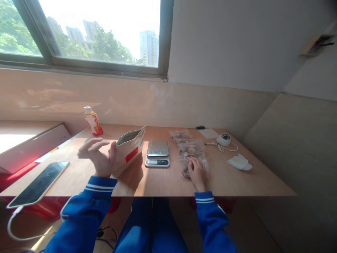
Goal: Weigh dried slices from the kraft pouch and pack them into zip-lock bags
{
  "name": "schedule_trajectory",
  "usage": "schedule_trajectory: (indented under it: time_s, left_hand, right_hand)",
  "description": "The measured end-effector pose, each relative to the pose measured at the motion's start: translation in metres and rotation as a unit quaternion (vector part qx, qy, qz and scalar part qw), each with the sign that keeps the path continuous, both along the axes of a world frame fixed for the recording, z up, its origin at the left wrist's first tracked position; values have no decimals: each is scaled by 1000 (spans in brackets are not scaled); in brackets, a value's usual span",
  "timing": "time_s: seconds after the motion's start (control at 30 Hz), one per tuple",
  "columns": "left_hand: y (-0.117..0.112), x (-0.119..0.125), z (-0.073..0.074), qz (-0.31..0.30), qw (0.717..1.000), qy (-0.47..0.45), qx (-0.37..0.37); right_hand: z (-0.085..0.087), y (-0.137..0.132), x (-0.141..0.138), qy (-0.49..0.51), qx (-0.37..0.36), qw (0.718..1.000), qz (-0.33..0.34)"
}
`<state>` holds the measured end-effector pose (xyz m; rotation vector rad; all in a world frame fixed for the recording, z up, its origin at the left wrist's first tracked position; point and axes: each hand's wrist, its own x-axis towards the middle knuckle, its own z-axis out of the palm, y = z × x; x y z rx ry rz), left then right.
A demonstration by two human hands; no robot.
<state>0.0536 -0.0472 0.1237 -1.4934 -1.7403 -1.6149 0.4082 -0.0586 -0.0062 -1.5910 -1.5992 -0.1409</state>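
Observation:
My left hand [98, 157] is raised over the wooden table, fingers spread toward the left and thumb against a white pouch with a red label [131, 149]. The pouch stands open-mouthed and tilted, with a grey inner lining. My right hand [197, 172] lies curled on a clear zip bag [189, 167] of dark and pale contents, at the near end of an overlapping row of similar bags. Between my hands sits a digital kitchen scale [157, 154] with a steel plate.
A phone [39, 183] with a white cable lies at the table's near left. A bottled drink [93, 121] stands at the back left. To the right are a small white corded device [223, 139], a white folded cloth [239, 162], a paper sheet [209, 133] and a green marker [200, 127].

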Motion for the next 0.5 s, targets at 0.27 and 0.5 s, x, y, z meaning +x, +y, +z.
schedule_trajectory:
  time_s: [0.27,0.5]
  left_hand:
    - [-6,0,-38,-64,995,32,-64]
    - [-28,16,-55,-51,987,89,-123]
  right_hand:
    - [1,-1,0,-21,53,998,-16]
    - [19,-20,-17,-53,110,989,-81]
